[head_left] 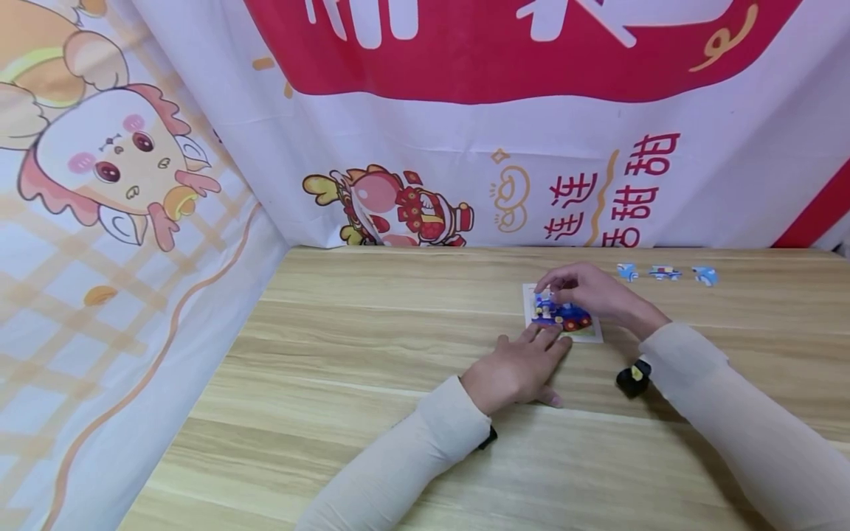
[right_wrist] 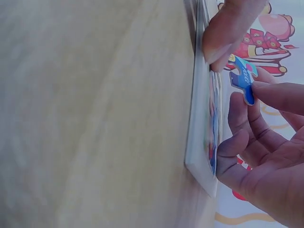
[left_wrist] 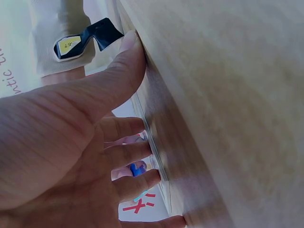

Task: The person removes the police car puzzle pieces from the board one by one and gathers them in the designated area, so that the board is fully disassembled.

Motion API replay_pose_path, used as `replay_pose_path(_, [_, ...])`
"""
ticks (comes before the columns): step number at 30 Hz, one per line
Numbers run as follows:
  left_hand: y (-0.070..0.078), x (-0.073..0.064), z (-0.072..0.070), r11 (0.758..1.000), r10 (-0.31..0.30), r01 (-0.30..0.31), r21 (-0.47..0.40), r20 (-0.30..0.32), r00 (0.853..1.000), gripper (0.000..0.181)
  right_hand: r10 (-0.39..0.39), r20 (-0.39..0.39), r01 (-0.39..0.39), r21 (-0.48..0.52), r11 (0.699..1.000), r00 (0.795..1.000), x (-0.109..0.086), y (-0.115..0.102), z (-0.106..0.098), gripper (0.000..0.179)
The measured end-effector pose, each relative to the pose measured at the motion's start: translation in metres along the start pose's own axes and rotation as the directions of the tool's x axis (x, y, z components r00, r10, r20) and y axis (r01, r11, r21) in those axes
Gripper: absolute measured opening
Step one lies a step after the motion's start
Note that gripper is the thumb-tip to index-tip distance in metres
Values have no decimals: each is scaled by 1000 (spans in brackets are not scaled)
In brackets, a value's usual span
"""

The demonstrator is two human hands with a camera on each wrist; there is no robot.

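A small jigsaw puzzle board (head_left: 576,322) with a white border and a blue vehicle picture lies on the table. My left hand (head_left: 511,372) rests at its near left edge, fingers spread and straight, fingertips (left_wrist: 151,175) along the border. Over the board is my right hand (head_left: 591,289), which pinches a blue puzzle piece (right_wrist: 248,80) between thumb and index finger. The right wrist view shows that piece raised above the board, while the other right fingers (right_wrist: 232,147) curl close to the board's edge.
Three loose blue puzzle pieces lie in a row at the back right: one on the left (head_left: 627,272), a middle one (head_left: 665,272) and one on the right (head_left: 705,276). A printed cloth (head_left: 412,133) hangs behind the wooden table (head_left: 345,324), with another patterned cloth (head_left: 219,258) at the left.
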State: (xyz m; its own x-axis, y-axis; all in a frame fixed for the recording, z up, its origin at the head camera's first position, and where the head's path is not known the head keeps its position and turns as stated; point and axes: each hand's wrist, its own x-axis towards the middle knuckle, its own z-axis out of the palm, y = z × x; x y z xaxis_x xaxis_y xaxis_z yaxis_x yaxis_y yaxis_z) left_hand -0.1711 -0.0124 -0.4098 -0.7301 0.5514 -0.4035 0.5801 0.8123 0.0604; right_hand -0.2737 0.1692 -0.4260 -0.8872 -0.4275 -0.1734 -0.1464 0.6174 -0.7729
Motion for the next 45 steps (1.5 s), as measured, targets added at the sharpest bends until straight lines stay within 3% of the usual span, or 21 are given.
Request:
replay_pose_path(5, [1, 0, 0, 1000, 4, -4, -1, -10, 1000, 93, -13, -33, 12, -41, 999, 999, -7, 1, -9, 27])
replay_pose_path(13, [0, 0, 0, 1000, -2, 2, -19, -8, 1000, 93, 13, -60, -13, 3, 1000, 998, -17, 13, -30, 31])
replay_pose_path(17, [0, -1, 0, 1000, 0, 0, -24, -6, 1000, 93, 31, -81, -34, -30, 999, 996, -23, 21, -40, 31])
replay_pose_path(22, [-1, 0, 0, 1000, 7, -7, -15, -13, 1000, 93, 75, -81, -78, -37, 996, 994, -31, 29, -52, 33])
replay_pose_path(27, [-1, -1, 0, 1000, 7, -7, -20, -4, 1000, 93, 114, -82, -113, 16, 993, 990, -35, 40, -60, 34])
replay_pose_path(34, [-1, -1, 0, 1000, 2, -2, -23, 4, 1000, 93, 181, -112, -179, 30, 983, 977, -39, 54, -68, 35])
replay_pose_path(45, [-1, -1, 0, 1000, -1, 1, -22, 9, 1000, 94, 284, -92, -282, 38, 959, 954, -41, 69, -79, 36])
